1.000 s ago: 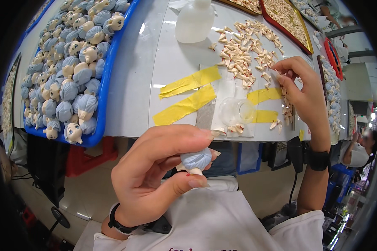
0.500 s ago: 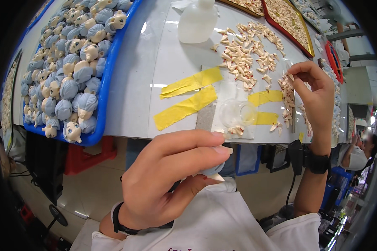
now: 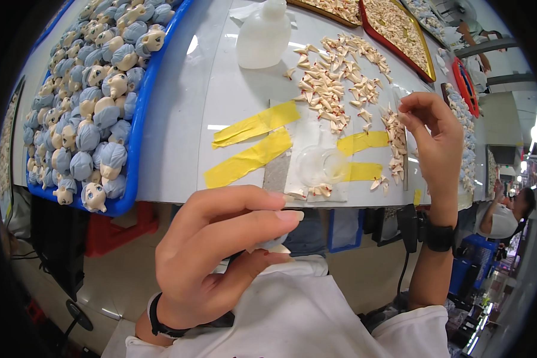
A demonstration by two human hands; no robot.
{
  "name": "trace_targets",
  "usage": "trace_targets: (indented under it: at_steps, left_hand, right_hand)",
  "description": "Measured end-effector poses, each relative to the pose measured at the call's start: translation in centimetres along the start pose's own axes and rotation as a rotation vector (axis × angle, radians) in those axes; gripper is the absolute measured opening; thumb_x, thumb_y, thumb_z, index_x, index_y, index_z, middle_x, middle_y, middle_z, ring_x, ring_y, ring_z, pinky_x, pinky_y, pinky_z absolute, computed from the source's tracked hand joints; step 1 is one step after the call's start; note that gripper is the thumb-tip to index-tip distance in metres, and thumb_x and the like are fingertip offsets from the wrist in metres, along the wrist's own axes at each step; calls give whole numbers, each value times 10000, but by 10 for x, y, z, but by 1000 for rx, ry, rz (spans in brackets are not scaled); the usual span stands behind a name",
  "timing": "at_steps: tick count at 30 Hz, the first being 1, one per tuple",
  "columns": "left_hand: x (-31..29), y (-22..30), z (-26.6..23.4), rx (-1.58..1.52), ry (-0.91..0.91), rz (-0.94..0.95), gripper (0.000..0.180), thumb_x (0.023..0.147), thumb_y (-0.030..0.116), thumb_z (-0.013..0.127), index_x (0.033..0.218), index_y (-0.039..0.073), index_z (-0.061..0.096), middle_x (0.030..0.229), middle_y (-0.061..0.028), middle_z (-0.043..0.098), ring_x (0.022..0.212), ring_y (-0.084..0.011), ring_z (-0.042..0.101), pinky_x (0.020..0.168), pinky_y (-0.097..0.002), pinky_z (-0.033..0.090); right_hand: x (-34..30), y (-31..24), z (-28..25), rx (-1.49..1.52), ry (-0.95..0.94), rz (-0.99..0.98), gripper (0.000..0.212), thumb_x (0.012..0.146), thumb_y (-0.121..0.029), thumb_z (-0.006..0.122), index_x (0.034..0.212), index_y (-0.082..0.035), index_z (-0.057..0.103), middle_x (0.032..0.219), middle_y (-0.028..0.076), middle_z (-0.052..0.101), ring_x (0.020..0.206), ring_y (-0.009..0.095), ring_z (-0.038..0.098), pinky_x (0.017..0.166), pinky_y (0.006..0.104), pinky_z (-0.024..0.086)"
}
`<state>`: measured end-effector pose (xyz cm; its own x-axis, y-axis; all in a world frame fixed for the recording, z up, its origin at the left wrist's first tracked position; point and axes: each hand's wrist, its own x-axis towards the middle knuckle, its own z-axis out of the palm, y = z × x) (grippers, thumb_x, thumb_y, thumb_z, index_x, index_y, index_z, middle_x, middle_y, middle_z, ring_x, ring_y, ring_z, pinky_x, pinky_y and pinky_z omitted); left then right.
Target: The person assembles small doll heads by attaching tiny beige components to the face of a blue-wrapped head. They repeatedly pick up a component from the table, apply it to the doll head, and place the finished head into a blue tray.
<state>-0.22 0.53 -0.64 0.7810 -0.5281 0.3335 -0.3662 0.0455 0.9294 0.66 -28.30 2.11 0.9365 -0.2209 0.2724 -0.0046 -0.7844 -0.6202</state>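
Observation:
My left hand (image 3: 224, 244) is curled in front of my chest, closed around a small doll head (image 3: 271, 243). Only a bit of its pale blue hair and a cream edge shows between fingers and thumb. My right hand (image 3: 432, 134) reaches over the table to the right, thumb and fingertips pinched together. Whatever lies between those fingertips is too small to make out. Just beside and below them runs a narrow row of small cream pointed pieces (image 3: 396, 143), some with red ends. A larger pile of such pieces (image 3: 322, 89) spreads over the table further in.
A blue tray (image 3: 140, 119) full of blue-haired doll heads stands at left. Yellow tape strips (image 3: 250, 158) cross the table around a clear round dish (image 3: 319, 166). Behind stands a translucent bottle (image 3: 262, 39). Red-rimmed trays (image 3: 423, 74) of cream pieces lie at the far right.
The whole view has shifted slightly, so table and trays sit further left. My right hand stays by the row of cream pieces, and my left hand keeps its hold on the doll head.

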Motion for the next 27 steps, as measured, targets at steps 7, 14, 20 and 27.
trace_targets:
  at_steps: [7, 14, 20, 27]
  left_hand:
    - [-3, -5, 1, -161, 112, -85, 371, 661, -4, 714, 968, 13, 508, 1029, -163, 497, 819, -213, 573, 684, -300, 496]
    - [2, -6, 1, -242, 95, -99, 392, 657, 74, 739, 946, 29, 478, 953, -168, 535, 817, -241, 572, 673, -311, 490]
    - [0, -3, 6, -317, 135, -161, 401, 656, 84, 740, 941, 33, 462, 963, -150, 514, 824, -234, 576, 678, -286, 491]
    - [-1, -3, 11, -345, 157, -213, 398, 665, 123, 737, 934, 32, 459, 958, -130, 490, 817, -219, 578, 665, -260, 498]
  right_hand:
    - [-9, 1, -16, 246, 48, 114, 131, 742, 40, 580, 864, 2, 552, 784, 28, 593, 670, 97, 554, 632, 207, 428]
    - [-41, -2, -37, 295, 145, 386, 133, 761, 5, 589, 889, 5, 552, 715, 86, 603, 620, 115, 576, 525, 205, 404]
    - [-72, 3, -41, 592, 154, 395, 182, 774, -66, 637, 920, 21, 572, 733, 104, 599, 609, 126, 554, 527, 208, 404]
    - [-89, -1, -31, 908, 37, 314, 219, 750, -61, 656, 936, 35, 589, 814, 109, 571, 677, 138, 535, 598, 227, 421]
